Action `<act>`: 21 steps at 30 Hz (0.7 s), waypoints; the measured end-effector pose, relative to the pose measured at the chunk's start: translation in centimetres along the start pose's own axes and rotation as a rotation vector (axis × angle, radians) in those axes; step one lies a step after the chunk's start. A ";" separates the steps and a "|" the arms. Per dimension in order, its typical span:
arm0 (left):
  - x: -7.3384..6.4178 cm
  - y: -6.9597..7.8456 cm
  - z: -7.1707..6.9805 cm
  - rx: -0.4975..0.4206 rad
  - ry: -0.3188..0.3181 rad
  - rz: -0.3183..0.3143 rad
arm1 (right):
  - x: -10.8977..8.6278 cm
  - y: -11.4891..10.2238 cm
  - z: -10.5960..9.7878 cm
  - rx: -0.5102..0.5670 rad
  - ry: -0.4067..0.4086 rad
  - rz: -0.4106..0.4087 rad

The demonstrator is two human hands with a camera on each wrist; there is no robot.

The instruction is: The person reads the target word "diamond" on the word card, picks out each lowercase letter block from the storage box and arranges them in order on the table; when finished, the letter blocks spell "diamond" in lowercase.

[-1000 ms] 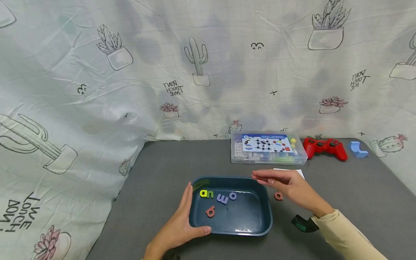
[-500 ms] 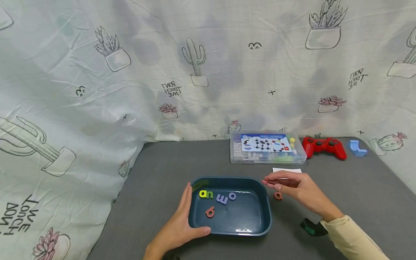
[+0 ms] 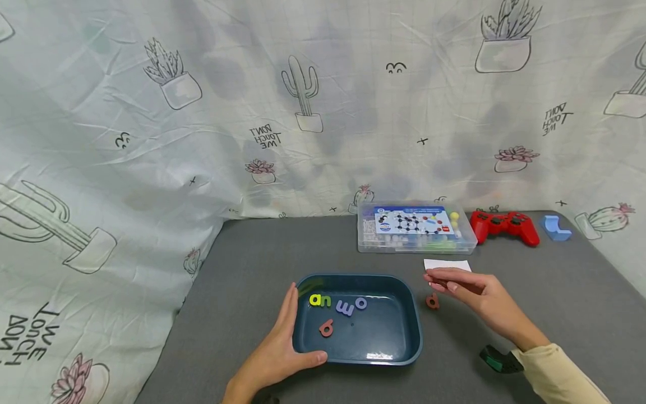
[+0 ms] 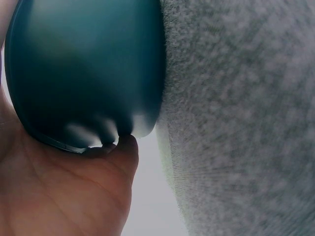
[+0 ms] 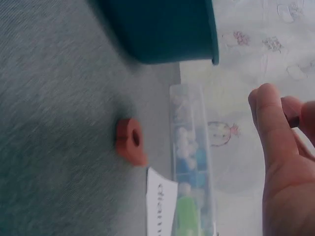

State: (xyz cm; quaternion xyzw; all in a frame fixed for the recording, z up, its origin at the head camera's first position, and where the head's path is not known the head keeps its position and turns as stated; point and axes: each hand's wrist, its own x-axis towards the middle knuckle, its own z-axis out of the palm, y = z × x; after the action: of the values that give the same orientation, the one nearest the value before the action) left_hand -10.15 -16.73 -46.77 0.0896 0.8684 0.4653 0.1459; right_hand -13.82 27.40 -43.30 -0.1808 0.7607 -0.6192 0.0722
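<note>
My left hand grips the left side of a dark blue-green tray, thumb at the near rim, fingers along the outer wall. Inside lie a yellow letter, a green letter, a purple letter m, a purple letter o and a reddish-brown letter. Right of the tray, my right hand is raised above the table and pinches a small reddish-brown piece, mostly hidden by the fingers. A similar reddish-brown letter lies on the table below that hand.
A white paper strip with printed text lies beyond the right hand, partly covered in the head view. Farther back stand a clear plastic case, a red game controller and a light-blue holder. A patterned curtain hangs behind.
My right hand has moved right, from the tray's far right corner to over the table by the loose letter and paper strip. The left hand and tray stay in place.
</note>
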 end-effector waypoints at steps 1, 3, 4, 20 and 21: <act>0.0 0.0 0.0 0.001 0.000 -0.001 | -0.1 0.1 -0.2 0.014 -0.002 0.013; 0.0 0.0 0.0 0.004 0.000 -0.003 | -0.3 0.4 -0.4 0.024 -0.002 0.031; 0.1 0.0 0.0 0.005 0.000 -0.005 | -0.4 0.5 -0.6 0.027 0.000 0.040; 0.2 0.0 0.0 0.011 0.006 -0.006 | -1.0 1.6 -1.1 -0.231 0.160 0.109; 0.2 0.0 0.0 0.009 0.006 -0.006 | -1.0 1.6 -1.2 -0.254 0.164 0.124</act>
State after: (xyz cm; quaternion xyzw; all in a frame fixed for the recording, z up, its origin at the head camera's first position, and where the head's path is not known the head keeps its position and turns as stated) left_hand -10.30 -16.65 -46.80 0.0863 0.8713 0.4610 0.1443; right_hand -13.60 29.10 -44.66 -0.0897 0.8460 -0.5250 0.0244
